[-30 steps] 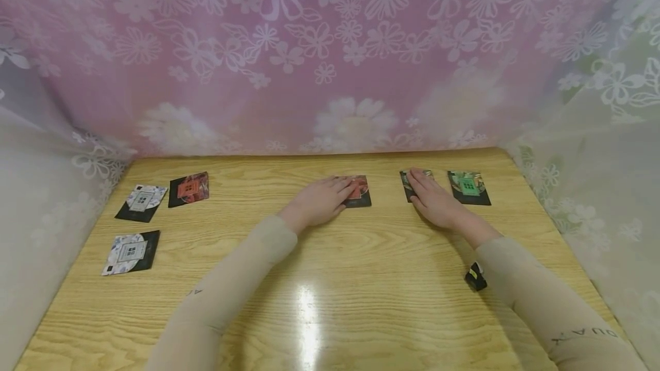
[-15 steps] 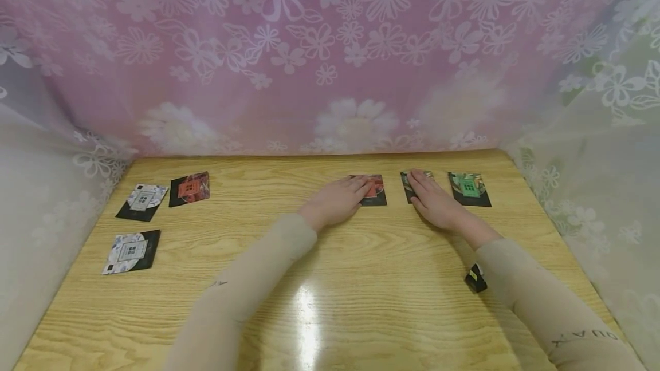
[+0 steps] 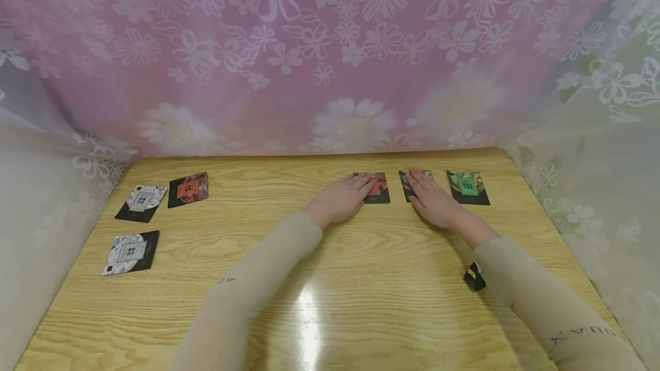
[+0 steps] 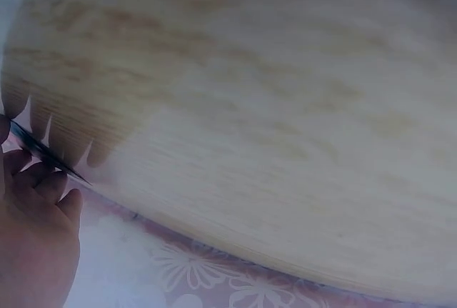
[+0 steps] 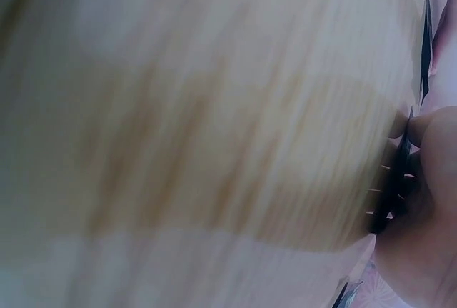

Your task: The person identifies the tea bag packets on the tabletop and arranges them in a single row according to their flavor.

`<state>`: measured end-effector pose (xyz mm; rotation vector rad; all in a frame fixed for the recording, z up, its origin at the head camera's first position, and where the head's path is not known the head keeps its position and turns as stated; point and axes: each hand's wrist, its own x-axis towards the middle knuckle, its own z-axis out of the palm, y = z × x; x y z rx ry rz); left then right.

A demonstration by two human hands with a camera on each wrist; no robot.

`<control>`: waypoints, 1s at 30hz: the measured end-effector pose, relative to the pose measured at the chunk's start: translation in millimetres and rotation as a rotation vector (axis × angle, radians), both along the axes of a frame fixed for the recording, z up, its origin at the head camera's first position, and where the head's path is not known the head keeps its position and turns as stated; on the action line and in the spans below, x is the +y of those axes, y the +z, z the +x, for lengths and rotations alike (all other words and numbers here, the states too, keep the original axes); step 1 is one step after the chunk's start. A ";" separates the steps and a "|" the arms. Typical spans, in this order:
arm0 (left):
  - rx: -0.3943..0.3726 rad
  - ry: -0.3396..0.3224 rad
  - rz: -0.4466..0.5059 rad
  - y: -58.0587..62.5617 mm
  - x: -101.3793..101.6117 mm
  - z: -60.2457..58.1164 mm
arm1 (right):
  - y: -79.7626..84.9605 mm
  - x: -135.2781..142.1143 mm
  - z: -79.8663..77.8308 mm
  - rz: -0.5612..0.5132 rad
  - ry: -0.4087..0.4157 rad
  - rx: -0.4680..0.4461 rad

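Observation:
In the head view my left hand [image 3: 337, 200] rests with extended fingers on a flat square packet with a red label [image 3: 380, 190], covering its left part. To its right, my right hand [image 3: 435, 205] lies on a dark packet with a green pattern [image 3: 405, 186], much of which is hidden. A narrow gap separates these two packets. Beside the right hand is a green-label packet [image 3: 467, 188], untouched. The left wrist view shows my left hand [image 4: 43, 240] at a thin packet edge [image 4: 46, 152]. Another dark edge [image 5: 391, 190] shows by my right hand [image 5: 428, 201] in the right wrist view.
On the wooden table's [image 3: 361, 279] left side lie a red-label packet [image 3: 188, 189] and two white-and-black packets, one farther back [image 3: 141, 203] and one nearer [image 3: 131, 252]. A small black object [image 3: 474, 277] is at the right wrist. A flowered curtain [image 3: 319, 73] borders the back edge.
My left hand has slid to the right along with its red-label packet, closing in on the packet beneath my right hand. The right hand stays in place.

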<state>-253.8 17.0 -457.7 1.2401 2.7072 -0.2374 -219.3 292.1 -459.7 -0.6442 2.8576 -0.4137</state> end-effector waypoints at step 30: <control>0.035 0.031 0.165 22.0 -73.9 -14.7 | -0.6 -1.5 2.0 0.017 -0.002 0.024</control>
